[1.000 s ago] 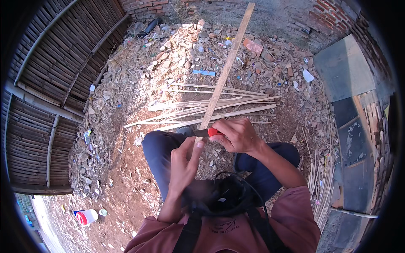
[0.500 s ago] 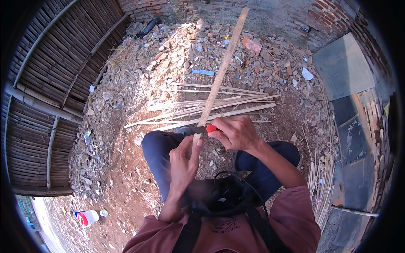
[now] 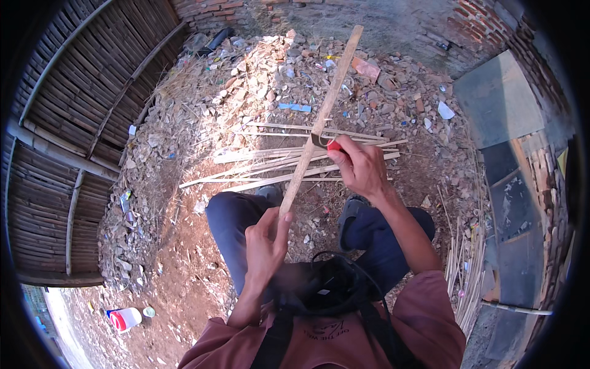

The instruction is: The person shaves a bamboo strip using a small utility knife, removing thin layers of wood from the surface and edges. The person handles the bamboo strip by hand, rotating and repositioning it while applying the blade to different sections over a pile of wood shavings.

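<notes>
My left hand [image 3: 267,238] pinches the near end of a long flat bamboo strip [image 3: 299,173], which slants up and away to the right. My right hand [image 3: 362,165] is closed round the red handle of a knife [image 3: 319,141]. The dark blade lies against the strip around its middle, with a thin curl of shaving beside it. Most of the handle is hidden by my fingers. Beyond my knees, several pale split bamboo strips [image 3: 258,155] lie loosely crossed on the ground.
Rubble and litter [image 3: 246,92] cover the ground toward the brick wall [image 3: 393,31]. A bamboo wall [image 3: 67,111] stands at left. A red and white container [image 3: 126,319] lies at lower left. Grey boards [image 3: 501,92] lean at right, near more thin strips [image 3: 470,277].
My right hand has slid the knife away from my left hand, up along the strip. The strip's far end has dropped slightly nearer, and a shaving now shows at the blade.
</notes>
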Demonstrator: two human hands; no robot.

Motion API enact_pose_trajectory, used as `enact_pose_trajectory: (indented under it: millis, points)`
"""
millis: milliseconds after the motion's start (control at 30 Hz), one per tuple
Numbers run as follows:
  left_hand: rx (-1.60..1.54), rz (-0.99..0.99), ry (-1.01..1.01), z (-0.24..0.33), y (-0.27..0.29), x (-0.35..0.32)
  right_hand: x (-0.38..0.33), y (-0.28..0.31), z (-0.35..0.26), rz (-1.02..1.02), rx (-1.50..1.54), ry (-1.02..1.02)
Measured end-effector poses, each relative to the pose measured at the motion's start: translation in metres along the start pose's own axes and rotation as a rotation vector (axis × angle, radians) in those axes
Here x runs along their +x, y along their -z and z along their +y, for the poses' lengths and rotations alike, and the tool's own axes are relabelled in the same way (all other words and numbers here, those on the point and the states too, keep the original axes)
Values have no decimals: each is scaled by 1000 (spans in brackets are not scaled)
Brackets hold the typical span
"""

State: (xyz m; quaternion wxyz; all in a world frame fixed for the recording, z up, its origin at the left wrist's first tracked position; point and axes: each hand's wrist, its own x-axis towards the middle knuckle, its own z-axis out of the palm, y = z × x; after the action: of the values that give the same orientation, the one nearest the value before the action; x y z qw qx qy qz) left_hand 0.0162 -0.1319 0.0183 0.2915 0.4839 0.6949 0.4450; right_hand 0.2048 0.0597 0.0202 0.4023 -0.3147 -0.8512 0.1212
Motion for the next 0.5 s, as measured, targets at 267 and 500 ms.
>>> enact_pose_trajectory:
  millis: [267,500]
  points:
    - [18,-70,66,-10,13,-39,22,30,50,30,-59,-112]
    - [79,-120,135,-14,29,-62,32,39,88,2,-159,-421]
